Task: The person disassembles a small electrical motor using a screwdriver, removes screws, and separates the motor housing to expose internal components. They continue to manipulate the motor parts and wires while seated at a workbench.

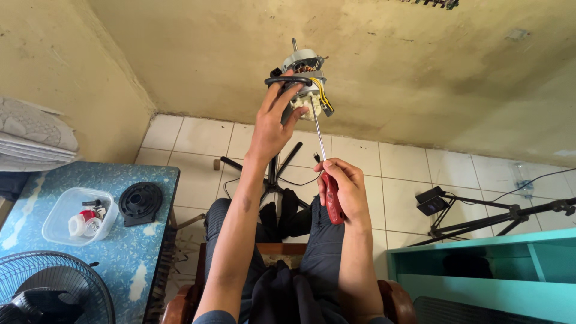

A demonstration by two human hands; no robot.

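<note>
Fan motor held up far centre against the wall, shaft uppermost, long axis near vertical. Left hand closed around its lower housing and black cable. Right hand wrapped shut on the red-handled screwdriver, whose shaft runs up into the motor's underside. Judgement: keep tip seated, blade in line with the screw, motor steady.

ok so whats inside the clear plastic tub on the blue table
The clear plastic tub on the blue patterned table holds a red-and-white roll, some small dark parts and something clear. Whatever lies under them is covered, and the pieces are too small to name.
</note>
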